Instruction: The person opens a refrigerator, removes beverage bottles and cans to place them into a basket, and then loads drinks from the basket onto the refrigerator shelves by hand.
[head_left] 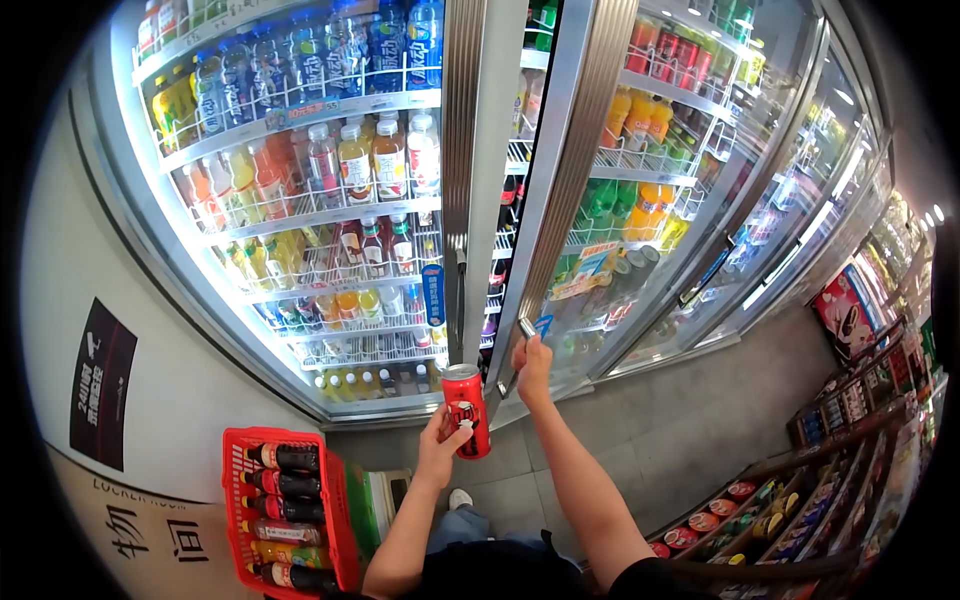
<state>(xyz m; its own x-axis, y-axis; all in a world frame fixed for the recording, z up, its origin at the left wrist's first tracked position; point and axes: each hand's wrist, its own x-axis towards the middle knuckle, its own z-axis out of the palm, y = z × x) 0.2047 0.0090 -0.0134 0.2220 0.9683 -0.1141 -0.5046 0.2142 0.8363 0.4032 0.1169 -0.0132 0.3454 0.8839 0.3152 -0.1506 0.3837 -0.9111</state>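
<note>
My left hand (436, 450) is wrapped round a tall red drink can (472, 400), held upright in front of the fridge. The can's silver top faces up toward me. To its right, my right hand (533, 368) is closed on the door handle (527, 326) of a glass fridge door (556, 190). That door stands partly open, and a narrow gap shows dark bottles (508, 190) on the racks inside. Behind the glass are shelves of red cans (675, 58) and orange bottles (648, 120).
A red basket (234, 540) with several bottles lying in it stands at lower left. Another lit fridge section (300, 215) with rows of bottles is at left. Snack shelves (770, 510) line the lower right. Grey floor tiles (630, 415) lie between them.
</note>
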